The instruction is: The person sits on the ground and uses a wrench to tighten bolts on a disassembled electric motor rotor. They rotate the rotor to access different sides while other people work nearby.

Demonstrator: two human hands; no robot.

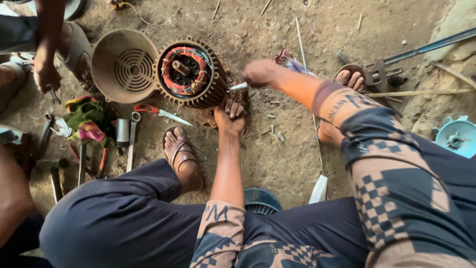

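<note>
A rusty finned electric motor body (pixel 191 74) stands on the dirt ground with its red and orange windings and shaft showing. My right hand (pixel 259 72) grips a metal tool (pixel 239 86) whose tip points at the motor's right side. My left hand (pixel 229 117) rests just below the tool, fingers curled against the motor's lower right edge. What its fingers hold is hidden.
A round fan cover (pixel 123 64) lies left of the motor. Red-handled scissors (pixel 159 112), wrenches (pixel 132 139), rags (pixel 87 119) and other tools lie at the left. Another person's hand (pixel 45 77) holds a wrench at upper left. A blue fan (pixel 456 136) sits at right.
</note>
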